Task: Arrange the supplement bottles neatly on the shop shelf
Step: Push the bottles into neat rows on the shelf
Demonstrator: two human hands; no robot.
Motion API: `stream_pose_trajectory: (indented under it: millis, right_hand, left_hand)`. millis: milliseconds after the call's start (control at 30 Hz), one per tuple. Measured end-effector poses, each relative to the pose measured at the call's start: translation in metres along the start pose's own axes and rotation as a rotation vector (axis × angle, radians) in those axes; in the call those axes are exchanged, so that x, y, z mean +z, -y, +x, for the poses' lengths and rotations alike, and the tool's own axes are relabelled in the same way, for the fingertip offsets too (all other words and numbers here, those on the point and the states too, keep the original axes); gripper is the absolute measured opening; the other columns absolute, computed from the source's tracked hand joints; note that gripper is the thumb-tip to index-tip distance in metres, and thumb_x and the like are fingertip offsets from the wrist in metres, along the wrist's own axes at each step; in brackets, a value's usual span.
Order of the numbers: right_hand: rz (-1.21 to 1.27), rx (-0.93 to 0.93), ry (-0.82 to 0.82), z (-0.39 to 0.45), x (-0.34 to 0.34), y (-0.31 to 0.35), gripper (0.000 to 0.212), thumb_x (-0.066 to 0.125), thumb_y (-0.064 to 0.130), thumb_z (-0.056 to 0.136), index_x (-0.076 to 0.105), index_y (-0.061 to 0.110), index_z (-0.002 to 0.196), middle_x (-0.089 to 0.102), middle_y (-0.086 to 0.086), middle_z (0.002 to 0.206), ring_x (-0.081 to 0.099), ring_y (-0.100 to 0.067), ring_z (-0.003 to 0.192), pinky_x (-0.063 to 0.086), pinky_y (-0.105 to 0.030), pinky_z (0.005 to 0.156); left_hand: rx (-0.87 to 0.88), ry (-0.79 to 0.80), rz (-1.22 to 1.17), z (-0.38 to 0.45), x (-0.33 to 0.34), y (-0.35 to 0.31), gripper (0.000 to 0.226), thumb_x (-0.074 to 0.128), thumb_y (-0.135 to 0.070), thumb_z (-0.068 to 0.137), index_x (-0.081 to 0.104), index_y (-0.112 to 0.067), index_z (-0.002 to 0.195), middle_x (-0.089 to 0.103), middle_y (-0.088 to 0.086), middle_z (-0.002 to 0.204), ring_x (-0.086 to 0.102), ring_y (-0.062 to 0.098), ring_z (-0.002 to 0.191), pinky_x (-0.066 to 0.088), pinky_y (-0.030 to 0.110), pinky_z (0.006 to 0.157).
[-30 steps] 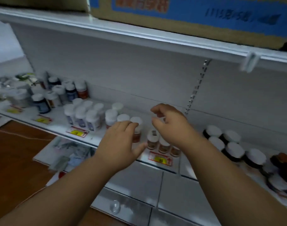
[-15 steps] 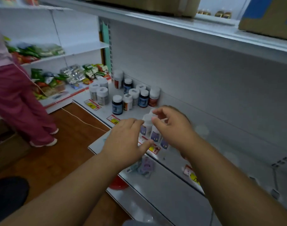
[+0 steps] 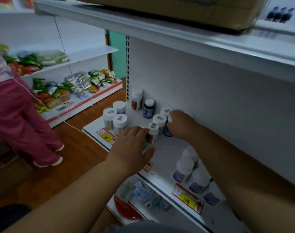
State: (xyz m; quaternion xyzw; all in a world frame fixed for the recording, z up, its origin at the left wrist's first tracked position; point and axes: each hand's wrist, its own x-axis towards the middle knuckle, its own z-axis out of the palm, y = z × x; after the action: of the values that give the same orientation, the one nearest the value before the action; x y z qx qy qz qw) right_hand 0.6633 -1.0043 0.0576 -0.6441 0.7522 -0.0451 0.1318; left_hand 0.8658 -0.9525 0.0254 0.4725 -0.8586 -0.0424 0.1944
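Note:
Several white-capped supplement bottles stand on the white shelf point(image 3: 165, 153). My left hand point(image 3: 131, 148) grips a brown-labelled bottle point(image 3: 153, 132) at the front of a cluster, fingers and thumb around its body. Just behind, my right hand point(image 3: 181, 125) holds a dark blue bottle point(image 3: 167, 131) near the back wall. Between the hands stand two more white-capped bottles point(image 3: 159, 119). Further left are another dark blue bottle point(image 3: 148, 108), a tall red-labelled bottle point(image 3: 136, 98) and three wide jars point(image 3: 120, 123). Purple-labelled bottles point(image 3: 183, 168) stand under my right forearm.
An upper shelf point(image 3: 185, 36) carrying a cardboard box point(image 3: 177, 12) overhangs the bottles. Price tags point(image 3: 106, 136) line the shelf edge. A lower shelf holds packets point(image 3: 143, 193) and a red bowl point(image 3: 126, 210). A person in pink trousers point(image 3: 17, 115) stands left by a snack shelf point(image 3: 73, 84).
The view has swung left along the shelf. Both hands have reached forward to the left bottle cluster and each has taken hold of a bottle.

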Motion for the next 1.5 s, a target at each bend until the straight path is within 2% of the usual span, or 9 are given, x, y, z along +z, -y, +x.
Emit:
stream_pose_trajectory:
  millis: [67, 200, 267, 433, 600, 800, 1000, 1167, 1500]
  right_hand:
    - [-0.023, 0.087, 0.057, 0.014, 0.009, 0.007, 0.031, 0.054, 0.003, 0.091, 0.037, 0.014, 0.067, 0.049, -0.008, 0.085, 0.053, -0.023, 0.099, 0.041, -0.028, 0.075]
    - [0.0, 0.194, 0.005, 0.028, 0.027, 0.013, 0.023, 0.054, 0.0, 0.089, 0.044, 0.013, 0.073, 0.054, -0.013, 0.099, 0.056, -0.03, 0.11, 0.042, -0.033, 0.091]
    - [0.006, 0.255, -0.092, 0.029, 0.031, 0.016, 0.008, 0.054, -0.001, 0.086, 0.053, 0.006, 0.085, 0.051, -0.014, 0.105, 0.055, -0.027, 0.102, 0.042, -0.034, 0.085]
    - [-0.043, 0.322, -0.214, 0.017, 0.04, 0.021, 0.03, 0.056, 0.009, 0.088, 0.049, 0.006, 0.117, 0.051, -0.016, 0.12, 0.056, -0.035, 0.103, 0.046, -0.04, 0.083]
    - [0.103, 0.309, -0.306, -0.022, 0.046, 0.028, 0.025, 0.06, 0.017, 0.084, 0.051, 0.012, 0.107, 0.056, -0.01, 0.103, 0.055, -0.028, 0.088, 0.042, -0.034, 0.068]
    - [0.244, 0.243, -0.171, -0.049, 0.066, 0.052, 0.033, 0.066, 0.025, 0.078, 0.043, 0.035, 0.099, 0.048, 0.01, 0.096, 0.048, -0.011, 0.086, 0.033, -0.021, 0.063]
    - [0.285, 0.235, -0.227, -0.047, 0.074, 0.062, 0.033, 0.065, 0.02, 0.078, 0.044, 0.034, 0.099, 0.052, 0.005, 0.099, 0.052, -0.016, 0.09, 0.045, -0.033, 0.077]
    - [0.312, 0.261, -0.317, -0.032, 0.052, 0.054, 0.027, 0.058, 0.048, 0.086, 0.053, 0.03, 0.105, 0.058, 0.012, 0.1, 0.055, -0.007, 0.088, 0.041, -0.021, 0.066]
    - [0.178, 0.395, -0.247, 0.027, 0.048, 0.064, 0.028, 0.07, 0.032, 0.077, 0.046, 0.018, 0.082, 0.044, 0.006, 0.069, 0.045, -0.01, 0.063, 0.026, -0.024, 0.049]
  left_hand:
    - [0.052, 0.022, -0.02, 0.019, 0.003, 0.021, 0.056, 0.059, -0.049, 0.085, 0.05, -0.021, 0.133, 0.057, 0.001, 0.125, 0.051, 0.022, 0.112, 0.042, 0.033, 0.094]
    - [0.201, 0.187, -0.032, 0.052, 0.019, 0.057, 0.068, 0.057, -0.051, 0.085, 0.036, -0.023, 0.143, 0.045, 0.0, 0.14, 0.044, 0.022, 0.124, 0.037, 0.033, 0.102]
    - [0.269, 0.266, -0.035, 0.068, 0.025, 0.071, 0.068, 0.059, -0.046, 0.086, 0.033, -0.023, 0.144, 0.043, 0.001, 0.142, 0.043, 0.023, 0.125, 0.038, 0.036, 0.102]
    - [0.414, 0.413, -0.031, 0.087, 0.033, 0.087, 0.058, 0.061, -0.039, 0.087, 0.037, -0.022, 0.137, 0.049, 0.004, 0.132, 0.045, 0.026, 0.118, 0.043, 0.041, 0.098]
    - [0.5, 0.383, -0.062, 0.098, 0.039, 0.095, 0.051, 0.058, -0.041, 0.088, 0.042, -0.019, 0.131, 0.051, 0.005, 0.124, 0.048, 0.026, 0.11, 0.043, 0.038, 0.091]
    - [0.561, 0.36, -0.083, 0.097, 0.041, 0.098, 0.048, 0.055, -0.044, 0.09, 0.043, -0.017, 0.128, 0.052, 0.006, 0.12, 0.049, 0.026, 0.106, 0.042, 0.036, 0.088]
    - [0.592, 0.343, -0.084, 0.099, 0.04, 0.098, 0.045, 0.053, -0.044, 0.091, 0.043, -0.017, 0.125, 0.053, 0.006, 0.118, 0.049, 0.025, 0.105, 0.042, 0.035, 0.086]
    - [0.58, 0.292, -0.127, 0.095, 0.039, 0.1, 0.05, 0.055, -0.048, 0.088, 0.042, -0.019, 0.127, 0.05, 0.003, 0.119, 0.049, 0.023, 0.105, 0.043, 0.034, 0.085]
    - [0.512, 0.202, -0.267, 0.089, 0.027, 0.11, 0.053, 0.055, -0.049, 0.085, 0.041, -0.022, 0.129, 0.05, -0.001, 0.119, 0.049, 0.02, 0.108, 0.043, 0.033, 0.089]
